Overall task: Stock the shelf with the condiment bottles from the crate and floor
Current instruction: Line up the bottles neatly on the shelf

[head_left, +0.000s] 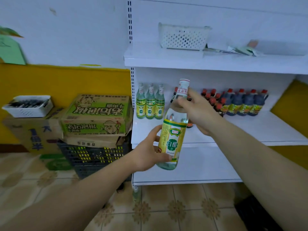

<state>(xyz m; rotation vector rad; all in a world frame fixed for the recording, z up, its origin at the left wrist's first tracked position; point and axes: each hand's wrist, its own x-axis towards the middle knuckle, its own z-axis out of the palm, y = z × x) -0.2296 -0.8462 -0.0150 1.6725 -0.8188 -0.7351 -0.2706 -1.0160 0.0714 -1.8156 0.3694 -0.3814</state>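
A clear white-vinegar bottle (173, 129) with a yellow-green label and white cap is held upright in front of the white shelf (250, 129). My left hand (148, 150) grips its lower body. My right hand (198, 112) holds its neck. Several matching vinegar bottles (150, 102) stand at the left end of the middle shelf board. Dark soy-sauce bottles with red caps (240, 104) stand in a group at the right. Another clear bottle (136, 195) stands on the floor by the shelf's foot.
A dark plastic crate (93, 157) sits left of the shelf under stacked cardboard boxes (96, 115). A white basket (183, 37) and packets rest on the upper shelf board. Another white basket (28, 105) sits on a box at the left. A dark crate (256, 212) lies low right.
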